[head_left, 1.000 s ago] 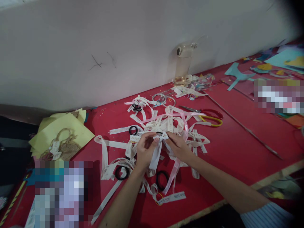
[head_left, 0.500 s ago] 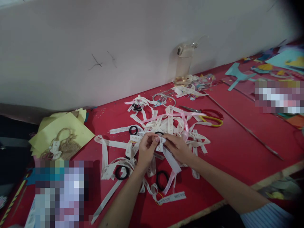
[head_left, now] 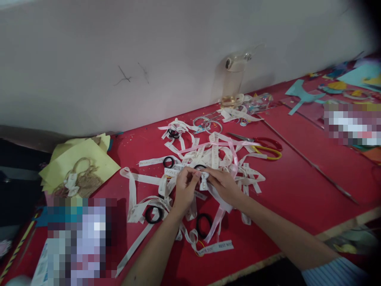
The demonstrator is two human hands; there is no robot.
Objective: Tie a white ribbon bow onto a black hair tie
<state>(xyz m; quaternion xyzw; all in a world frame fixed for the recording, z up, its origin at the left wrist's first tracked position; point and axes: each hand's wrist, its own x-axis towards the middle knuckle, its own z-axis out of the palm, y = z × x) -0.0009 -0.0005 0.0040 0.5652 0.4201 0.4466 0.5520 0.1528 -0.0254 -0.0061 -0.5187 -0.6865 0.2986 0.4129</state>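
Note:
Between my two hands is a small white ribbon bow (head_left: pixel 203 181) with printing on it. My left hand (head_left: pixel 187 183) pinches its left side between thumb and fingers. From the right, the fingers of my right hand (head_left: pixel 224 186) grip the bow, and a loose ribbon end hangs below them. A black hair tie (head_left: pixel 200 167) shows just behind my fingertips; whether the bow is fixed to it I cannot tell. Under and around both hands lies a tangle of printed white ribbon (head_left: pixel 218 155), with a pink ribbon (head_left: pixel 235 161) running through it.
Scissors (head_left: pixel 269 149) with red and yellow handles lie right of the ribbons. More black hair ties (head_left: pixel 204 225) are scattered about. Yellow paper (head_left: pixel 102 161) with twine sits at left. A clear bottle (head_left: pixel 233 85) stands by the wall, and a thin rod (head_left: pixel 309 162) crosses the right side.
The bow has turned slightly and now faces me more fully, its printed loops showing. My hands stay close together in nearly the same place. The whole view has shifted slightly.

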